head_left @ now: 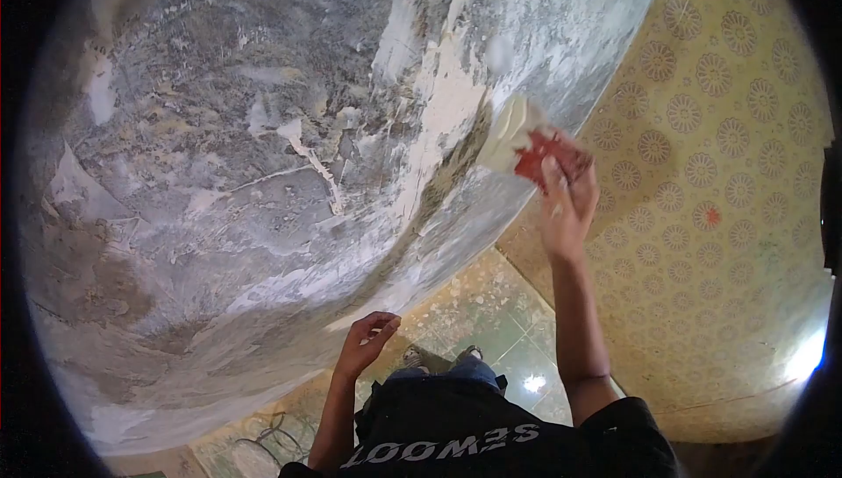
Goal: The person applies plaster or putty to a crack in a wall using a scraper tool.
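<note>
Gripping scraper [510, 131] (handle half-hidden by right hand [566, 193]) | left hand [367, 342] curled

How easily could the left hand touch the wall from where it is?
Probably yes, easily. The left hand is empty, half curled, close to the wall, and nothing lies between them. The right hand holds the scraper against the wall higher up, out of its way.

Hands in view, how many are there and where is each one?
2. The right hand is raised at the wall, gripping a red-handled scraper pressed to it. The left hand is lower, empty, fingers curled, close to the wall. No other hands show.
</note>
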{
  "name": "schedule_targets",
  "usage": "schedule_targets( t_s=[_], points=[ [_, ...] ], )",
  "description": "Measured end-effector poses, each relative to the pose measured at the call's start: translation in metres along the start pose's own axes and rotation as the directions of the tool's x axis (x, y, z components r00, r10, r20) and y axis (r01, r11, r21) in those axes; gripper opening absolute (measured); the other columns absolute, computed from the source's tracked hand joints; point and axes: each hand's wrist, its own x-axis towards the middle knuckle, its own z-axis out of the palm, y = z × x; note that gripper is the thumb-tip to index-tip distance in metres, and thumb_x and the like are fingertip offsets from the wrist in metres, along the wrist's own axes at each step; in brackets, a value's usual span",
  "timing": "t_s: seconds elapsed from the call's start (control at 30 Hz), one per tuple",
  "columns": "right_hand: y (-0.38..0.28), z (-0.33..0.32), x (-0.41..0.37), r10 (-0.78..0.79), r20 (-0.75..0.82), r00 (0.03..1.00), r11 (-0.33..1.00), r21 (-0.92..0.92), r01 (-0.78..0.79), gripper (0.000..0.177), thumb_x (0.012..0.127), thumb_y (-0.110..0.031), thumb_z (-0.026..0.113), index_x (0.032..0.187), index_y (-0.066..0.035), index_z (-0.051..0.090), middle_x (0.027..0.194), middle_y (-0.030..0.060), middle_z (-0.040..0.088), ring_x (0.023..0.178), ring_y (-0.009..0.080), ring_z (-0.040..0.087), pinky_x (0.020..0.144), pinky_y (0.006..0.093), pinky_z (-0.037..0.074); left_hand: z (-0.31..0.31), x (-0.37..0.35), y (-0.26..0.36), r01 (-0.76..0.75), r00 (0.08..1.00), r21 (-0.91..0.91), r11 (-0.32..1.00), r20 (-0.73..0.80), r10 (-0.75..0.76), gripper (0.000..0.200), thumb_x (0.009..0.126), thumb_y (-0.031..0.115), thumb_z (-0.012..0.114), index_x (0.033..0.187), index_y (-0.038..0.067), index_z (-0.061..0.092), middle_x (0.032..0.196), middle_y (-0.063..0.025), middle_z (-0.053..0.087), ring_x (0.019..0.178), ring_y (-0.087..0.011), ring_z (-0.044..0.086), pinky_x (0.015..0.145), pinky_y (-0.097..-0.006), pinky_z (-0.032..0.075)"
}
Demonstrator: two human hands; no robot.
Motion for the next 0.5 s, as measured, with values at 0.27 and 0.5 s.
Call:
schedule_targets(
  t_s=[0.27,0.5],
  points=[
    [0.011,-0.002,0.051,0.011,-0.008,1.000,0.987,0.163,-0.010,0.029,0.101,-0.004,0.057,0.129,0.001,0.054,0.119,0.0090,0.066,0.109,0.0154,0.063,0.095,0.0321,0.051,-0.003,-0.005,0.013,-0.045,0.998,0.005,0.999,-0.036,0.045,0.026,0.098,0.031,0.070,0.104,0.005,0.073,0.089,0.0026,0.069,0.086,-0.0078,0.061,0.075,-0.0264,0.045],
    [0.017,-0.012,0.060,0.046,0.083,0.995,0.987,0.151,-0.058,0.034,0.100,-0.006,0.059,0.133,-0.001,0.052,0.125,0.0093,0.065,0.112,0.0161,0.063,0.099,0.0325,0.050,-0.011,-0.003,-0.009,-0.048,0.999,-0.039,0.998,-0.006,0.048,0.021,0.095,0.021,0.072,0.110,0.007,0.071,0.098,0.0021,0.069,0.092,-0.0085,0.060,0.077,-0.0274,0.046]
  ],
)
